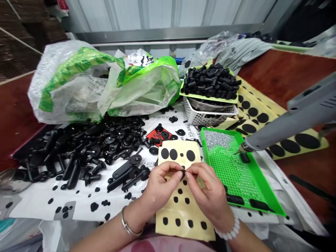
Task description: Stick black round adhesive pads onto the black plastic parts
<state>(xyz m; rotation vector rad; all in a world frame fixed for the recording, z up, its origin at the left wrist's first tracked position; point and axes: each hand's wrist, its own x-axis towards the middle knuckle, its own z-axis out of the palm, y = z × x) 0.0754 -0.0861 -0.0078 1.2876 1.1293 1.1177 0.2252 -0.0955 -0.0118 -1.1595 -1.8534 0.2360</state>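
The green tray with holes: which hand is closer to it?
The right hand is nearer, just beside the left rim of the green tray. The left hand is farther away, beyond the right hand; both pinch a small black piece.

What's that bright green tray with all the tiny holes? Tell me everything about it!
The bright green plastic tray is shallow and rectangular, with a raised rim and a floor full of rows of tiny holes. Sparkly silver bits cover its far end. Three black rubbery pieces lie inside, two near the front rim, one under the nozzle of a grey gun-shaped tool. It sits at a slant on a white sheet, beside the person's right hand.
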